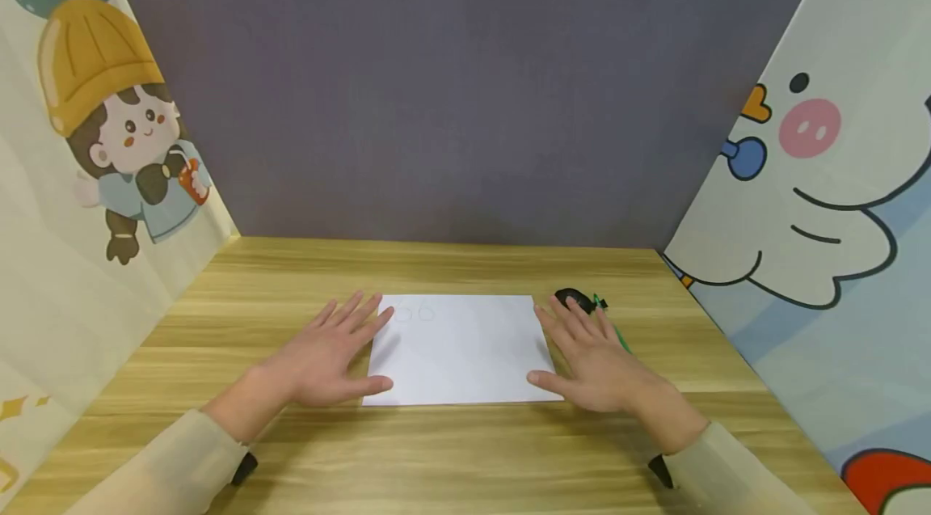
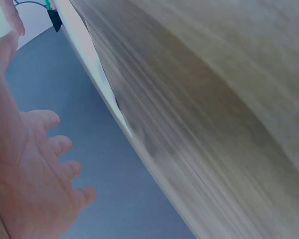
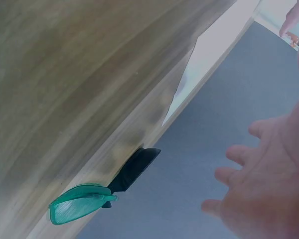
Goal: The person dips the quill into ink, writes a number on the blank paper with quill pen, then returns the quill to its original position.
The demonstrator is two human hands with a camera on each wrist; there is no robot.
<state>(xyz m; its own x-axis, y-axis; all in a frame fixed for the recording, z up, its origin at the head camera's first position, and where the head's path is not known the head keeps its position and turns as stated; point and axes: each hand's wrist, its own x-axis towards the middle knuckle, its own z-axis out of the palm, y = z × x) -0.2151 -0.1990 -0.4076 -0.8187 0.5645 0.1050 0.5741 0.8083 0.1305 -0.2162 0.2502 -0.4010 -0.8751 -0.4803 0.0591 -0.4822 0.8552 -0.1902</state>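
A white sheet of paper lies on the wooden table, with two faint round outlines near its top left corner. Over its left edge, my left hand is held with fingers straight and spread, gripping nothing. My right hand mirrors it over the right edge, also fingers spread and holding nothing. Both wrist views show the palms raised above the tabletop. Just beyond the right fingertips lies a black and green object; the right wrist view shows a dark flat part joined to a green, see-through loop-like part.
A plain grey panel rises at the table's back edge. Cartoon-printed panels stand along both sides, one with a hatted figure at left, one with a white character at right. Bare wood lies in front of the paper.
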